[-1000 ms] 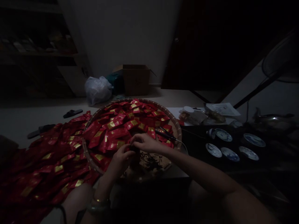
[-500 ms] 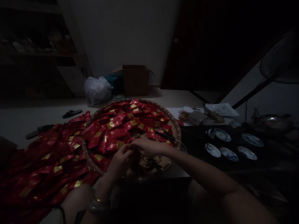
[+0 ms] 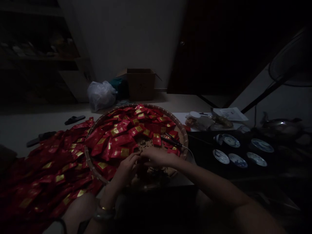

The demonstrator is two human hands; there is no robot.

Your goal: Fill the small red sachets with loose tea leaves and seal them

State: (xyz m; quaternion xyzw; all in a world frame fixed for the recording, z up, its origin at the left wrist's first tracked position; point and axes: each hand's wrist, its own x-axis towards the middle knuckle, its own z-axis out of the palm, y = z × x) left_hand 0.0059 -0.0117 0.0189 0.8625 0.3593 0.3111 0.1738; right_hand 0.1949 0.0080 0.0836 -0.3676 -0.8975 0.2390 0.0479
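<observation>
In the dim head view, my left hand (image 3: 126,169) and my right hand (image 3: 157,156) meet over the near part of a round woven tray (image 3: 184,133). The fingers of both are curled together around something dark that I cannot make out. Below them, dark loose leaves (image 3: 159,175) lie on the tray's bottom. Red packets with gold labels (image 3: 122,141) fill the far and left parts of the tray. Just beyond my right hand rests a black two-armed corded tool, like a hair straightener (image 3: 172,140).
More red packets (image 3: 58,162) are heaped on the floor at left, beside dark slippers (image 3: 75,119). A white plastic bag (image 3: 101,94) and a cardboard box (image 3: 140,85) stand behind. At right are a lidded jar (image 3: 193,117), several blue-and-white dishes (image 3: 231,140) and a fan (image 3: 291,61).
My right hand has turned and lowered slightly, its fingers now pointing down against my left hand. My left hand has shifted only a little. The packets and the corded tool stay put.
</observation>
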